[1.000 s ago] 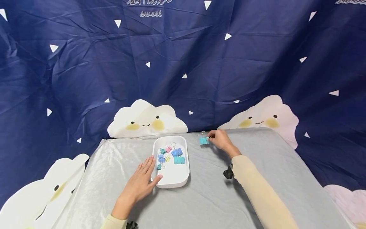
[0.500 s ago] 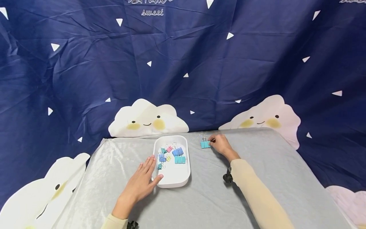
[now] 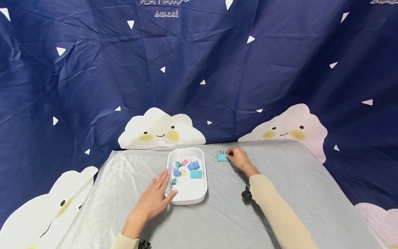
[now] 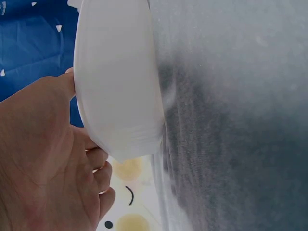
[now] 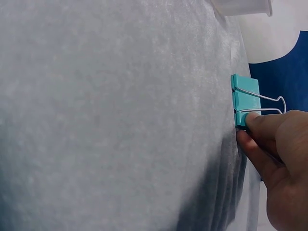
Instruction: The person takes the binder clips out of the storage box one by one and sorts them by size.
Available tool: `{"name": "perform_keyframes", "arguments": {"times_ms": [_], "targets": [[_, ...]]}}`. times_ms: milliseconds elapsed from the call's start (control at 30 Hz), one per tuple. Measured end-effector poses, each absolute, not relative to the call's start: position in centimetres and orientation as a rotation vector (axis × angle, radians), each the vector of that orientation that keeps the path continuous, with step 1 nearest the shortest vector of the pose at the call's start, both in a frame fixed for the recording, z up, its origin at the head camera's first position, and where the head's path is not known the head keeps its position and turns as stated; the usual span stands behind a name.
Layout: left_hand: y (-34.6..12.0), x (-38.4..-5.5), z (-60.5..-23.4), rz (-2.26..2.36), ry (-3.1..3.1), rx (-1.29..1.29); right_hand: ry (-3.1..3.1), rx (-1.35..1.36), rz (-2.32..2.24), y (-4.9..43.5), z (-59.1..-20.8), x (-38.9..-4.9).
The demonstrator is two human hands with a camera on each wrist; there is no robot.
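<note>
My right hand (image 3: 239, 158) pinches one end of a turquoise binder clip (image 3: 222, 158) between thumb and fingertips, at the far side of the grey cloth. In the right wrist view, the clip (image 5: 248, 89) stands on the cloth, its wire handles upright. My left hand (image 3: 152, 199) rests with extended fingers on the left rim of a white plastic tray (image 3: 188, 200), the thumb at its near-left corner. Inside that tray lie several binder clips: a large blue one (image 3: 193, 165), a large turquoise one (image 3: 196, 174), a pink one (image 3: 184, 162), and smaller blue, green and yellow ones.
Grey cloth (image 3: 224, 214) covers the table. Behind its far edge hangs a navy curtain (image 3: 186, 52) printed with white triangles and smiling clouds. The right hand is to the right of the tray, near that far edge.
The right hand has brought the turquoise binder clip slightly down and toward me, keeping its pinch. The left hand and the tray stay in place; the head view has shifted slightly.
</note>
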State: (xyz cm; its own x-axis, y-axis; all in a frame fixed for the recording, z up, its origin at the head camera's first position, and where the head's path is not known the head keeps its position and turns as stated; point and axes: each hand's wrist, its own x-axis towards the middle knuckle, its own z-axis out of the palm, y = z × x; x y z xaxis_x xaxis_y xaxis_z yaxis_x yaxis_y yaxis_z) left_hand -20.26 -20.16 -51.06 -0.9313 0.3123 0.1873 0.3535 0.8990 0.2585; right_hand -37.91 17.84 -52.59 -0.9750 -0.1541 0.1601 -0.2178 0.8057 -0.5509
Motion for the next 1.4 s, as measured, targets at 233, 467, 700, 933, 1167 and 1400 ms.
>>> {"name": "perform_keyframes", "arguments": {"times_ms": [233,467,700,933,1167,1400], "targets": [[-20.2,-20.3,-51.2,-0.432,-2.916,-0.516,-2.870,0.311,0.911,17.9,-52.7,-37.9],[-20.1,-20.3,-51.1,-0.437,-2.919,-0.517,-2.862,0.319,0.925,17.9,-52.9,-38.0],[-20.1,-20.3,-51.1,-0.440,-2.932,-0.519,-2.859,0.324,0.962,18.2,-52.8,-37.9],[-20.1,-20.3,-51.0,-0.440,-2.929,-0.520,-2.770,0.369,0.915,18.2,-51.7,-37.7],[-20.1,-20.4,-51.0,-0.451,-2.934,-0.518,-2.739,0.458,0.867,17.7,-49.6,-37.5],[-20.1,-20.4,-51.2,-0.447,-2.925,-0.525,-2.712,0.555,0.855,16.7,-47.6,-37.1]]}}
